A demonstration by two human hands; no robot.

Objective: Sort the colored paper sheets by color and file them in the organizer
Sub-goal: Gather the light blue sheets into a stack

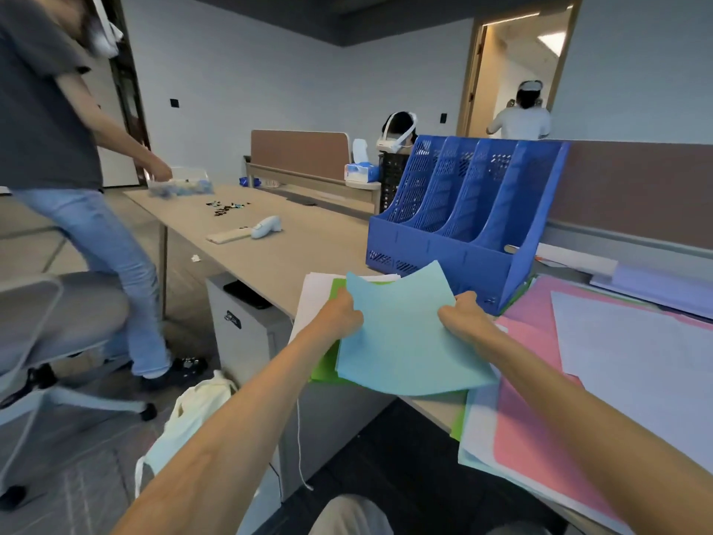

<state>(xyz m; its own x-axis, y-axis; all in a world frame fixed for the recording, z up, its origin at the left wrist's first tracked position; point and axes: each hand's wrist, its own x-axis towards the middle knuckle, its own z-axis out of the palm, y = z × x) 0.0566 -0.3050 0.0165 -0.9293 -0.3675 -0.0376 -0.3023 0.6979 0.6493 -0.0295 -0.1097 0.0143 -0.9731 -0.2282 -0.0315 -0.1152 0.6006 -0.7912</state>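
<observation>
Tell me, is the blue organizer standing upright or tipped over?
Upright: the organizer stands on its base on the desk, slots opening upward.

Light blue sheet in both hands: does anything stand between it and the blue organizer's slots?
Nothing visible does. The left hand and right hand grip the light blue sheet just in front of the blue organizer; no object lies between its top edge and the open slots.

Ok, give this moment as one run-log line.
phase: sorting | left hand: grips light blue paper sheet | right hand: grips same sheet | blue plastic four-slot organizer: beyond sheet
</observation>
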